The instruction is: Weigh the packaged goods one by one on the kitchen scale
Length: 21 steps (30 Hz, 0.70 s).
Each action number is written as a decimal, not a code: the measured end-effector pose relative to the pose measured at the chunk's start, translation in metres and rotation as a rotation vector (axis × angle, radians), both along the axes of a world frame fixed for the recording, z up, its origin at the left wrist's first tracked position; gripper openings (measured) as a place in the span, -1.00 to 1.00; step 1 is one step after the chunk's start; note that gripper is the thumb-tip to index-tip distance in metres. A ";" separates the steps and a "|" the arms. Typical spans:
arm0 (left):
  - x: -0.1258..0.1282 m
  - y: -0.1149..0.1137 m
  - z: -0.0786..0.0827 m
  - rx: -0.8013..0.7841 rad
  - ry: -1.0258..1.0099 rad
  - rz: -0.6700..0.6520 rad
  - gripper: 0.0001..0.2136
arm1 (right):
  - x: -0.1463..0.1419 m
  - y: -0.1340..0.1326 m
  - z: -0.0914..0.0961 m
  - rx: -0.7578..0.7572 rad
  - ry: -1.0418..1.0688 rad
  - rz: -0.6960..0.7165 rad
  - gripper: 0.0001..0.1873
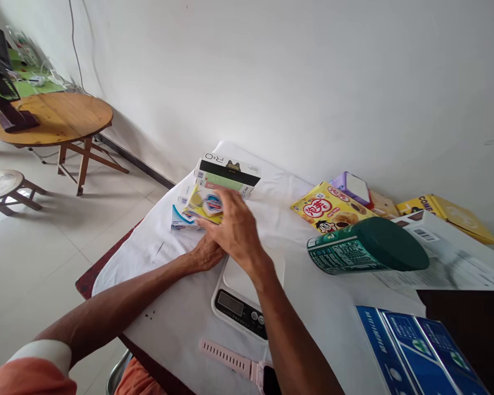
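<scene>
My right hand (236, 225) grips a small yellow box (203, 203) with a blue and red logo, its fingers across the top and the thumb below. Under it, my left hand (209, 252) rests near the kitchen scale (234, 307); its fingers are mostly hidden. A blue-and-white box (182, 218) lies just beyond the hands. Behind the yellow box stands a white box with a black band (230, 169), partly covered. The scale's white plate is partly behind my right forearm, and its display looks blank.
A pink-strapped watch (230, 359) lies at the front of the white-clothed table (148, 269). To the right are a dark green canister (366, 247), a yellow snack box (325, 207) and a blue package (420, 345). A wall runs behind; a round wooden table (74, 115) stands at left.
</scene>
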<state>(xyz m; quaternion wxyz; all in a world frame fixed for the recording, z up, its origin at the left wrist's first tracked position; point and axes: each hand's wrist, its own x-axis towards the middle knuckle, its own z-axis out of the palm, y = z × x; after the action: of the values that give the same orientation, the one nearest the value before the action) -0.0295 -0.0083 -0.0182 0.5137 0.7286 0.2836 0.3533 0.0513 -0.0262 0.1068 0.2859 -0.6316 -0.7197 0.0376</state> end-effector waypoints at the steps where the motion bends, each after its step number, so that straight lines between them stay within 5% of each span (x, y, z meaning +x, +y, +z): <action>1: -0.001 0.000 0.004 0.012 -0.003 -0.012 -0.55 | 0.010 -0.011 0.004 0.051 0.005 -0.033 -0.42; 5: -0.006 0.001 0.019 0.039 -0.002 -0.079 -0.54 | 0.056 -0.068 0.009 0.113 -0.071 -0.175 -0.46; 10: -0.008 -0.001 0.020 -0.018 0.028 -0.066 -0.57 | 0.081 -0.128 -0.019 -0.009 -0.107 -0.293 -0.44; 16: -0.007 -0.001 0.020 -0.019 0.082 -0.055 -0.57 | 0.066 -0.147 -0.042 -0.159 -0.075 -0.337 -0.46; 21: -0.008 0.000 0.025 0.016 0.141 -0.051 -0.53 | 0.069 -0.156 -0.034 -0.177 0.020 -0.365 -0.15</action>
<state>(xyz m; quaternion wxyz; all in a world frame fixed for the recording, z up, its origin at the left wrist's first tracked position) -0.0371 -0.0086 0.0063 0.4952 0.7629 0.2976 0.2901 0.1202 -0.1825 0.0727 0.2387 -0.7738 -0.5842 0.0545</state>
